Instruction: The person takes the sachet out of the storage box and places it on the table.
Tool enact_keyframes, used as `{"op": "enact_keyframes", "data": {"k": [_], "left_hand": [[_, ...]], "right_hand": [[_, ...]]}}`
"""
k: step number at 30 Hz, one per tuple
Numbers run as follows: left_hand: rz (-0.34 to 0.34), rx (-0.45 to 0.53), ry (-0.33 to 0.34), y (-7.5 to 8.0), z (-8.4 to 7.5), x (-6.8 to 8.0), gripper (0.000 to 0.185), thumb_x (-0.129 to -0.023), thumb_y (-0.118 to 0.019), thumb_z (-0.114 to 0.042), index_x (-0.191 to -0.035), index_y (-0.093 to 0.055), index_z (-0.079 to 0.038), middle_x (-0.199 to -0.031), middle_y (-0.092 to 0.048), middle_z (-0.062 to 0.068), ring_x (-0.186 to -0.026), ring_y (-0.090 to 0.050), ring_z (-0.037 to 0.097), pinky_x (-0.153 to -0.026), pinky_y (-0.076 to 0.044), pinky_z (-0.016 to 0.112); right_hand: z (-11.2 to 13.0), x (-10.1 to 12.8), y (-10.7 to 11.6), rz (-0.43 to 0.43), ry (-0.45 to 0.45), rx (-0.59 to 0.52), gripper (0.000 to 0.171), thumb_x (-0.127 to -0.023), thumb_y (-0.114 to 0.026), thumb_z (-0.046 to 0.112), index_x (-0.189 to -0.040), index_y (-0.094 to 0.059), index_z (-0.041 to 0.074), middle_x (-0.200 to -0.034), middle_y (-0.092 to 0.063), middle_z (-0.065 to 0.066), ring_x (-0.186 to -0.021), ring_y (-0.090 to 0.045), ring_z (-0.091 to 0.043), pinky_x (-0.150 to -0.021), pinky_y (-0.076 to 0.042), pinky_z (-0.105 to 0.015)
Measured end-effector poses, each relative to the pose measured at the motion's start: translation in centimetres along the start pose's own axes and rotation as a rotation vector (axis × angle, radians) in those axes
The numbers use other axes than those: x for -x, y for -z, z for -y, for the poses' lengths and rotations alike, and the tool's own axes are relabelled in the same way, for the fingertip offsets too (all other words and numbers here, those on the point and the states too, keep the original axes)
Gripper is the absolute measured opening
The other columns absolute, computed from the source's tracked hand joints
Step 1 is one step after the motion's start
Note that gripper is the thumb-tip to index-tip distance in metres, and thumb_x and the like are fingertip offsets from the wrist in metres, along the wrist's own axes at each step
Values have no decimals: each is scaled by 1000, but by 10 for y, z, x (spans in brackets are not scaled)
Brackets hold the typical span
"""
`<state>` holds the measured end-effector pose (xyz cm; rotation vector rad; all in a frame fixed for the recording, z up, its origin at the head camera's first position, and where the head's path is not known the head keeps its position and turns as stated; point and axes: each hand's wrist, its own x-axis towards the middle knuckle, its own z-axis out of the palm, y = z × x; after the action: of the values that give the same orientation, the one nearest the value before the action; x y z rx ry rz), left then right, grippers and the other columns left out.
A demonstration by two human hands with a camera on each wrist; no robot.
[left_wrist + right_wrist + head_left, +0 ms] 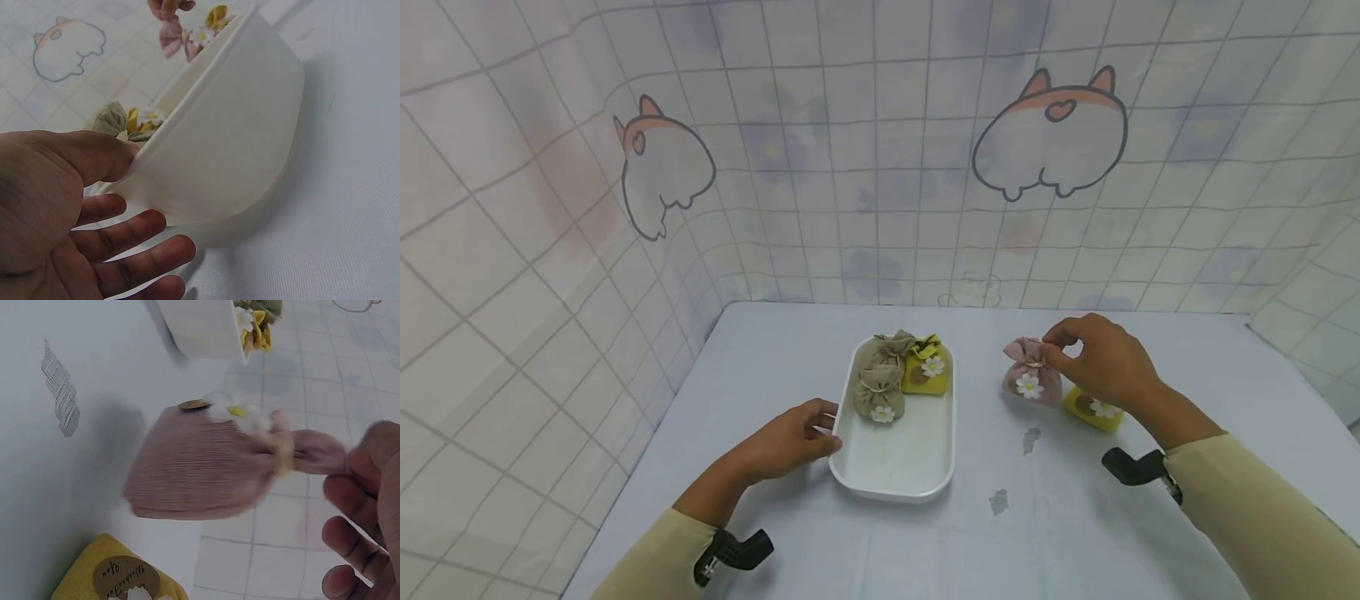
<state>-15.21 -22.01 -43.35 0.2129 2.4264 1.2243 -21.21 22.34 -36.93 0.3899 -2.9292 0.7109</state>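
My right hand (1101,358) pinches the gathered top of a pink drawstring pouch (1032,385) between thumb and fingers. In the right wrist view the pouch (194,465) hangs by its neck, with a white flower on its front, close over the table. My left hand (790,437) touches the left side of a white plastic tray (895,467); in the left wrist view the thumb lies at the rim and the other fingers stand relaxed and spread beside the outer wall. Two beige pouches (880,392) and a yellow pouch (927,371) sit at the tray's far end.
Another yellow pouch (1093,408) lies on the table beneath my right hand, partly hidden. Two small grey patches (998,501) mark the white tablecloth (925,550) right of the tray. A checked curtain (865,167) with cartoon prints encloses the back and sides.
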Motion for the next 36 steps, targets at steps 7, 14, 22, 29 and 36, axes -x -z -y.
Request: {"op": "enact_keyframes", "data": {"k": [7,14,22,29,36], "left_hand": [[-3,-4,3,0,-1,1,49,-98,-72,-23,-141,-54,-7,-133,-63,8,-123,-61,30,-101,-49,53],[-7,-4,10,0,-1,0,50,-97,-72,-23,-141,-54,-7,-133,-63,8,-122,-62,29,-101,-49,52],[-8,-11,15,0,0,-1,51,-97,-73,-25,-141,-53,-8,-132,-64,8,-122,-62,28,-101,-49,52],[0,-4,3,0,1,-1,51,-97,-73,-24,-141,-53,-7,-133,-63,8,-122,-62,29,-100,-50,51],[3,-6,-8,1,2,-1,50,-98,-72,-23,-141,-53,-7,-132,-63,9,-122,-62,29,-100,-50,51]], "right_hand": [[5,-1,1,-14,-37,-49,22,-102,-60,29,-108,-72,11,-108,-65,-10,-94,-56,-31,-74,-49,-47],[7,-3,-5,41,-53,-72,23,-102,-62,31,-110,-72,12,-111,-65,-9,-100,-57,-33,-77,-50,-50],[13,-6,-14,63,9,-78,23,-102,-61,28,-111,-73,11,-106,-68,-7,-100,-60,-30,-82,-52,-52],[18,-9,-21,104,32,-96,22,-101,-63,29,-113,-74,14,-109,-68,-6,-107,-59,-29,-92,-49,-54],[27,-12,-30,97,48,-70,20,-99,-64,27,-112,-74,16,-111,-69,-6,-108,-61,-31,-92,-50,-54]]}}
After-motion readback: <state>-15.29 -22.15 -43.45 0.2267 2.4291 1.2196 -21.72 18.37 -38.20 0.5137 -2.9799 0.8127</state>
